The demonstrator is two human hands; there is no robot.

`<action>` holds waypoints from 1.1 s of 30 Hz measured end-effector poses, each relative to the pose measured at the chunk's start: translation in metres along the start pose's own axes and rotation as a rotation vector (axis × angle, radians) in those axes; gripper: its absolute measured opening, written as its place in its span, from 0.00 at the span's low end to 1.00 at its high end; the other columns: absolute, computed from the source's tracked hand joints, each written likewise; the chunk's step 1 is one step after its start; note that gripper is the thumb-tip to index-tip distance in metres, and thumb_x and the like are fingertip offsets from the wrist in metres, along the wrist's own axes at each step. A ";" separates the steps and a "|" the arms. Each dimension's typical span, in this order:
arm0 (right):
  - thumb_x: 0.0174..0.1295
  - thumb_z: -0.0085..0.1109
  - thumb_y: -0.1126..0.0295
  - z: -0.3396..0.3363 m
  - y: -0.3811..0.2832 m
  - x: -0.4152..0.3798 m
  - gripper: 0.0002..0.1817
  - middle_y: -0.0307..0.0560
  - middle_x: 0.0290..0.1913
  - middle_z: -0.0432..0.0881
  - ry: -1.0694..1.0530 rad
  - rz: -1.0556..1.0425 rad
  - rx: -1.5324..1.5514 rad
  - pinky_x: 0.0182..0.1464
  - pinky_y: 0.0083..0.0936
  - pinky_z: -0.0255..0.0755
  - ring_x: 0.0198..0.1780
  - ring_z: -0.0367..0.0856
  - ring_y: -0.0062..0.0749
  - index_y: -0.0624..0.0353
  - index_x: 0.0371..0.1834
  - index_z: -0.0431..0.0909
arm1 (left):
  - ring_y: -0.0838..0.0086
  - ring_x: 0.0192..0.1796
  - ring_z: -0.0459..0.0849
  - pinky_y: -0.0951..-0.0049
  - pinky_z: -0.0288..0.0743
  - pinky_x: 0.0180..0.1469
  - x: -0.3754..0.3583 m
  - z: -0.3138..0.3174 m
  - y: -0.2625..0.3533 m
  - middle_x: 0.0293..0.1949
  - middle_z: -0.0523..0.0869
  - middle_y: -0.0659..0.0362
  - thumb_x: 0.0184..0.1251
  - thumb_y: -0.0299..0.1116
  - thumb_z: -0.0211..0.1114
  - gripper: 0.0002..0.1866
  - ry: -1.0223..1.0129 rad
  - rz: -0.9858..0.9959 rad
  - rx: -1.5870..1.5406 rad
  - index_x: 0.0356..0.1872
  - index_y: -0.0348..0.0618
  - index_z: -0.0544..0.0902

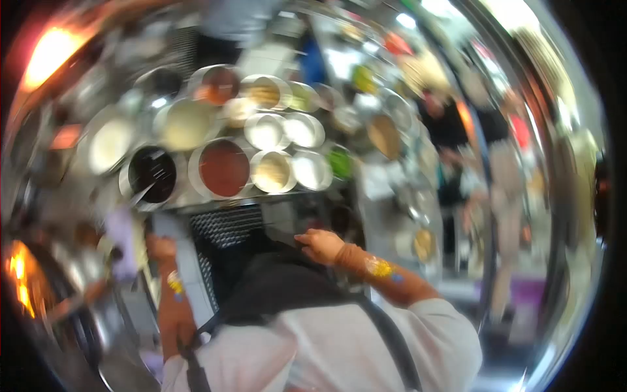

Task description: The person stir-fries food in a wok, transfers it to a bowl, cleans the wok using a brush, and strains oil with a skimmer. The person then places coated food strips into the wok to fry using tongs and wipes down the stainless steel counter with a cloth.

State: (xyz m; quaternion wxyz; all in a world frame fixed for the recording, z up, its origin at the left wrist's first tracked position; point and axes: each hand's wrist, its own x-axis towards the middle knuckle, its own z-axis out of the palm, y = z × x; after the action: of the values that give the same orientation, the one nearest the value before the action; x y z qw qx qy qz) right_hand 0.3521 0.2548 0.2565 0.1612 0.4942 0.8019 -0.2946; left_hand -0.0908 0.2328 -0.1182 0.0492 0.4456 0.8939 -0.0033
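My right hand (321, 245) is in front of my dark apron (281, 277), fingers curled together with nothing visible in them. At the left my left hand (160, 247) is smeared by motion, beside a purple cloth-like item (122, 242); its fingers cannot be made out. Beyond my hands stand round containers: one with dark liquid (152, 174), one with red-brown sauce (224, 168) and several smaller ones with pale contents (273, 172). Neither hand touches these containers.
Flames (21, 277) burn at the lower left, and a bright glow (55, 57) shows at the upper left. A steel counter (385, 222) with a bowl (423, 244) runs along the right. People (506, 163) stand beyond it. A black perforated mat (225, 227) lies below the containers.
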 end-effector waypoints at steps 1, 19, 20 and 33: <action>0.61 0.59 0.65 0.013 0.026 -0.023 0.23 0.53 0.45 0.80 0.081 0.100 0.054 0.51 0.40 0.75 0.49 0.79 0.52 0.59 0.60 0.76 | 0.52 0.70 0.67 0.49 0.60 0.70 0.023 0.013 -0.015 0.67 0.70 0.43 0.55 0.46 0.62 0.39 0.003 0.028 0.088 0.65 0.32 0.68; 0.63 0.60 0.43 0.111 0.229 -0.262 0.24 0.43 0.21 0.78 1.677 0.951 1.921 0.21 0.26 0.69 0.19 0.76 0.29 0.54 0.27 0.73 | 0.50 0.50 0.83 0.56 0.76 0.53 -0.145 -0.042 0.003 0.49 0.85 0.46 0.56 0.33 0.62 0.18 -0.793 1.178 0.371 0.48 0.37 0.82; 0.62 0.61 0.43 0.110 0.236 -0.274 0.24 0.43 0.21 0.78 1.726 0.968 1.855 0.21 0.27 0.68 0.18 0.75 0.29 0.54 0.27 0.74 | 0.51 0.49 0.83 0.56 0.76 0.52 -0.165 -0.038 0.009 0.47 0.85 0.46 0.56 0.34 0.62 0.18 -0.893 1.027 0.243 0.47 0.38 0.82; 0.60 0.61 0.62 0.009 0.259 -0.365 0.11 0.32 0.25 0.73 1.466 0.752 1.079 0.19 0.19 0.57 0.21 0.67 0.17 0.57 0.28 0.77 | 0.77 0.34 0.81 0.73 0.76 0.37 -0.232 -0.243 0.231 0.31 0.85 0.59 0.69 0.37 0.62 0.11 -0.695 0.659 -0.897 0.39 0.40 0.84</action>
State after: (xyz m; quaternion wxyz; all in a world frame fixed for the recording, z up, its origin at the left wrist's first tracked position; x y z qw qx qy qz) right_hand 0.7493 0.0818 0.3689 -0.5401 0.7847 0.2516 -0.1711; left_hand 0.2117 0.1992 0.1533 0.5148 0.6054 0.5571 0.2413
